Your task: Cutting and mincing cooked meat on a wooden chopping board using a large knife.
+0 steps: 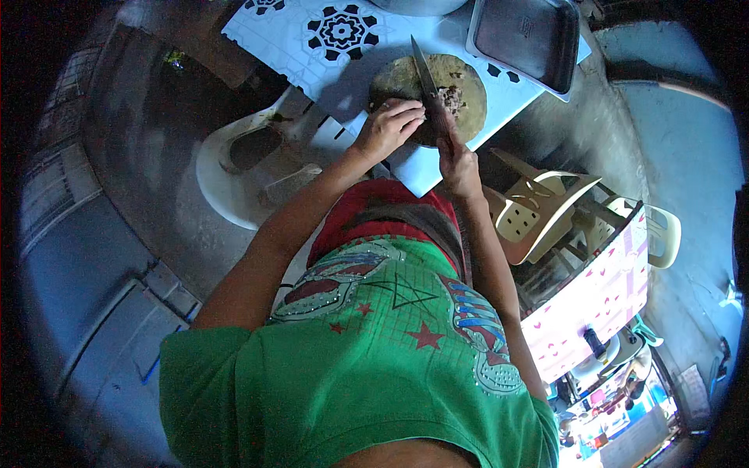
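Observation:
A round wooden chopping board (468, 123) lies on the table near its front corner. My right hand (459, 168) grips the handle of a long kitchen knife (424, 67), its blade slanting away over the board with the tip near the far rim. Small chopped pieces of food (450, 99), perhaps meat, sit on the board just right of the blade. My left hand (387, 127) rests at the board's near left side, fingers bent and close together beside the knife. Whatever may be under those fingertips is hidden.
The table's patterned white cover (287, 41) carries a dark rectangular baking tray (524, 44) at right and part of a metal bowl (421, 4) at the far edge. A white plastic chair (225, 169) stands at left, beige plastic chairs (521, 219) at right near a pink-patterned table (591, 304).

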The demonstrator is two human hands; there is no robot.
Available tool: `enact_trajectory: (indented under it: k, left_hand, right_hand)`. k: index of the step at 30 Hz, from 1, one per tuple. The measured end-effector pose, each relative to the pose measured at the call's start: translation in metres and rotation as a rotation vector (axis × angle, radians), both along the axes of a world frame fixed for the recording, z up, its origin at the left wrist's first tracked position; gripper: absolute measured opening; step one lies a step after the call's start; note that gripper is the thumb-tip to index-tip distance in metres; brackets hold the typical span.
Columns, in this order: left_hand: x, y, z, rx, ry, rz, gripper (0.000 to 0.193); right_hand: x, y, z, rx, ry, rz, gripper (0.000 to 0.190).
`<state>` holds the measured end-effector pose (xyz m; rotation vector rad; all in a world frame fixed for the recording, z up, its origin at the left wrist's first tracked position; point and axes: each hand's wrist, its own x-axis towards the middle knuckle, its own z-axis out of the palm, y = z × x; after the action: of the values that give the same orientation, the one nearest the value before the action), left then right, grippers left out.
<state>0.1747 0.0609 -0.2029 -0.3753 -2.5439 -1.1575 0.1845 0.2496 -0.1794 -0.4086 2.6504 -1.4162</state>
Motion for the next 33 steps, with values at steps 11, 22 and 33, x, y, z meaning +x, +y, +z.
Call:
enact_trajectory:
  k: [11,22,33]
  left_hand:
    - [0.002,-0.001,0.001,0.023,-0.064,0.067,0.013]
    - [-0.002,0.003,0.004,-0.041,-0.070,0.069,0.010]
    - [-0.004,0.004,-0.003,-0.042,-0.077,0.112,0.010]
  right_hand:
    - [0.015,-0.016,0.022,0.190,-0.154,0.026,0.059]
    - [0.026,0.002,0.015,0.125,-0.243,0.072,0.061]
    - [0.026,-0.003,0.012,0.279,-0.131,0.094,0.062]
